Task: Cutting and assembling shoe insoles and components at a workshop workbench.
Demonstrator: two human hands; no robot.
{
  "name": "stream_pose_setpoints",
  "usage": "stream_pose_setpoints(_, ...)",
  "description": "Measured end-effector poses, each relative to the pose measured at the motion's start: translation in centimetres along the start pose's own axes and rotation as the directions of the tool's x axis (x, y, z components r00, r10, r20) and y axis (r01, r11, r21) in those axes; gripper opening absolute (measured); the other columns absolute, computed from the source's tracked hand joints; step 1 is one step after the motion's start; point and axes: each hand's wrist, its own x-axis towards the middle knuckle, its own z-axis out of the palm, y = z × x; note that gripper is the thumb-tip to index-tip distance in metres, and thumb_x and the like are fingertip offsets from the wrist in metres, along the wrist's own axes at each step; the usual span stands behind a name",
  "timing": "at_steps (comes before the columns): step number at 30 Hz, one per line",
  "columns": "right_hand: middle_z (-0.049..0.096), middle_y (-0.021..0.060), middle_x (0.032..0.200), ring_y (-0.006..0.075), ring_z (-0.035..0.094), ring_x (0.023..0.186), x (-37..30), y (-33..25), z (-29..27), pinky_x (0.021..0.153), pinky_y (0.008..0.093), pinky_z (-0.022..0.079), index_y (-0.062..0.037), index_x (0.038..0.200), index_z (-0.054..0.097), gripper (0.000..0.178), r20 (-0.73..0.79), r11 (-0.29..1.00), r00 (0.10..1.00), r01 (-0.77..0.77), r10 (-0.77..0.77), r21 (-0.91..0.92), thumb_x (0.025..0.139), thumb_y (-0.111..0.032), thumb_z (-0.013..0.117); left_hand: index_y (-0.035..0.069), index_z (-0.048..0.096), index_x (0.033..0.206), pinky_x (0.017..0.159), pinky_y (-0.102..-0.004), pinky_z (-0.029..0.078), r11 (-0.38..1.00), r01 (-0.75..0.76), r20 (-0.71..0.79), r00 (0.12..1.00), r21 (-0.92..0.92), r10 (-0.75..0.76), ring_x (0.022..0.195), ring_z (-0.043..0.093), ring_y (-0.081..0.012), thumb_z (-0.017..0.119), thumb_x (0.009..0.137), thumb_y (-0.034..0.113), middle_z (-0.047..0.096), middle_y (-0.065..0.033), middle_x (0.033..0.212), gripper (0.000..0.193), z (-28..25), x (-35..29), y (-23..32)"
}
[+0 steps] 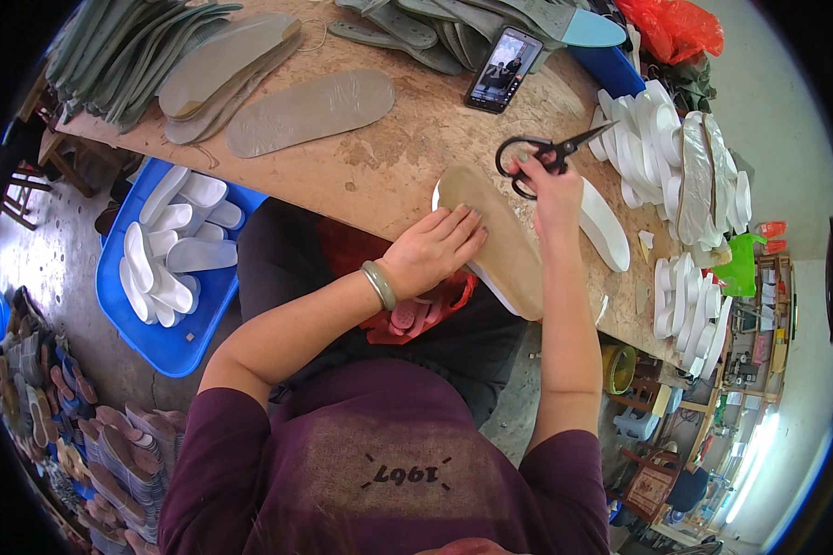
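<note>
A white shoe sole lies at the table's front edge with a tan sole-shaped sheet on top of it. My left hand, a bangle on its wrist, rests flat on the sheet with its fingers stretched out. Black-handled scissors are in my right hand, raised over the table, their blades together and pointing to the far right. Beside my right forearm lies another white sole, partly hidden by that arm.
A phone stands at the back. Grey-green soles are stacked far left, near a single tan insole. White soles crowd the right side. A blue tub of white soles sits left below the table; a red bag is by my lap.
</note>
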Motion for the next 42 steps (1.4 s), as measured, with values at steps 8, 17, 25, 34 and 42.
stream_pose_setpoints(8, 0.072, 0.0128, 0.096, 0.0256, 0.071, 0.086, -7.6, -0.8, 0.1, 0.074, 0.0334, 0.056, -0.0037, 0.113, 0.068, 0.026, 0.422, 0.598, 0.876, 0.472, -0.234, -0.648, 0.087, -0.003, 0.066, 0.003, 0.059, 0.123, 0.107, -0.0397, 0.042, 0.999, -0.007, 0.014, 1.0, -0.037, 0.008, 0.125, 0.055, -0.0288, 0.056, 0.086, 0.019, 0.06, -0.0142, 0.129, 0.04, 0.5, -0.4, -0.2)
stream_pose_setpoints(17, 0.068, 0.0148, 0.092, 0.0342, 0.068, 0.079, -4.8, 1.1, 3.3, 0.069, 0.042, 0.055, -0.0066, 0.113, 0.065, 0.032, 0.398, 0.362, 0.803, 0.567, -0.443, -0.74, 0.082, -0.003, 0.065, 0.003, 0.061, 0.122, 0.108, -0.0403, 0.041, 0.999, -0.052, 0.035, 0.998, -0.009, 0.052, 0.126, 0.055, -0.0283, 0.056, 0.085, 0.019, 0.06, -0.0142, 0.128, 0.04, 0.2, -0.4, -0.2)
stream_pose_setpoints(25, 0.066, 0.0065, 0.082, 0.0158, 0.065, 0.068, -1.4, 0.5, -0.6, 0.063, 0.0308, 0.055, 0.0014, 0.114, 0.063, 0.024, 0.02, 0.995, 0.995, -0.097, 0.097, -0.005, 0.09, 0.0, 0.062, 0.002, 0.058, 0.126, 0.106, -0.039, 0.041, 0.999, 0.039, 0.038, 0.999, -0.025, -0.038, 0.126, 0.052, -0.0292, 0.057, 0.085, 0.019, 0.056, -0.0147, 0.132, 0.045, -0.1, -0.1, 0.6)
stream_pose_setpoints(34, 0.067, 0.0069, 0.087, 0.0137, 0.068, 0.075, -5.9, -1.6, -4.5, 0.069, 0.0264, 0.054, 0.0031, 0.118, 0.06, 0.025, 0.052, 0.962, 0.994, 0.107, -0.097, -0.252, 0.093, -0.001, 0.061, 0.003, 0.055, 0.13, 0.108, -0.04, 0.037, 0.999, 0.042, 0.164, 0.986, -0.019, -0.039, 0.13, 0.047, -0.0274, 0.063, 0.084, 0.027, 0.052, -0.0151, 0.135, 0.052, -0.8, 1.4, 4.9)
stream_pose_setpoints(42, 0.071, 0.0093, 0.093, 0.0217, 0.071, 0.082, -6.8, -1.2, -1.5, 0.07, 0.0319, 0.056, -0.0065, 0.107, 0.07, 0.032, 0.563, 0.541, 0.734, 0.67, -0.379, -0.508, 0.076, 0.003, 0.069, 0.003, 0.061, 0.122, 0.106, -0.0377, 0.039, 0.998, 0.006, -0.006, 1.0, -0.07, -0.007, 0.126, 0.05, -0.0263, 0.054, 0.085, 0.021, 0.058, -0.0101, 0.124, 0.041, 2.2, -0.4, 4.7)
